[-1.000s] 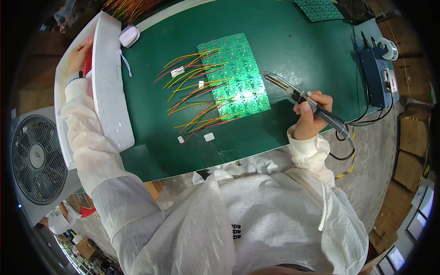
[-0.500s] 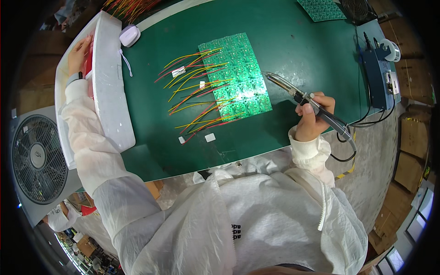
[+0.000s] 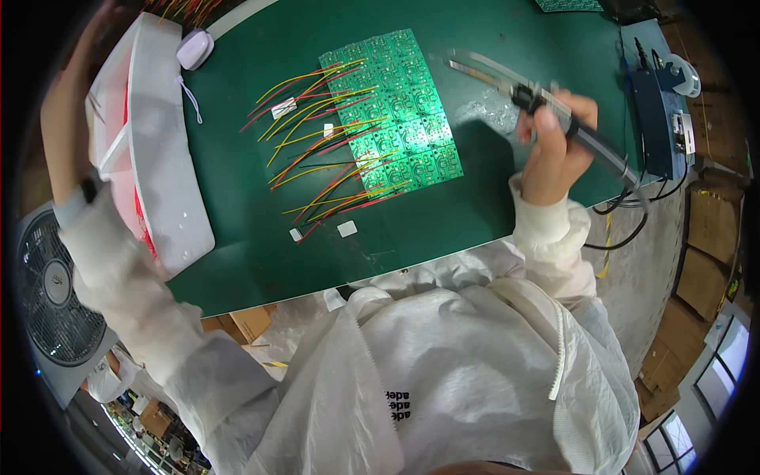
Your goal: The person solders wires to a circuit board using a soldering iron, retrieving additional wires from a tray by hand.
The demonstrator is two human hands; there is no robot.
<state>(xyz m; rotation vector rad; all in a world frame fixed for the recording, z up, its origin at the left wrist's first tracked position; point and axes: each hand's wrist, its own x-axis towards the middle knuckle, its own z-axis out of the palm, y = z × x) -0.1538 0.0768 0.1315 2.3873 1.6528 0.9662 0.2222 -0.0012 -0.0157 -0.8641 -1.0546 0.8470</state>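
Right hand [image 3: 554,150] at right-centre of frame, forearm rising from lower middle in a white sleeve, wrist bent slightly left. Grip closed around the dark handle of a soldering iron [image 3: 538,99], fingers wrapped, thumb on top. Iron's metal front end points to upper left, tip in the air above the green tabletop [image 3: 491,206], just right of the green circuit board panel [image 3: 392,111], not touching it. Cable runs from the handle down to the right edge.

Board panel lies upper centre, with red and yellow wires [image 3: 317,150] fanning out from its left side.

Left arm stretched up along the left edge; left hand [image 3: 63,119] at upper left behind a white plastic tray [image 3: 166,182], blurred, grip state cannot tell. Blue box unit [image 3: 653,103] upper right. Grey fan [image 3: 47,293] lower left.
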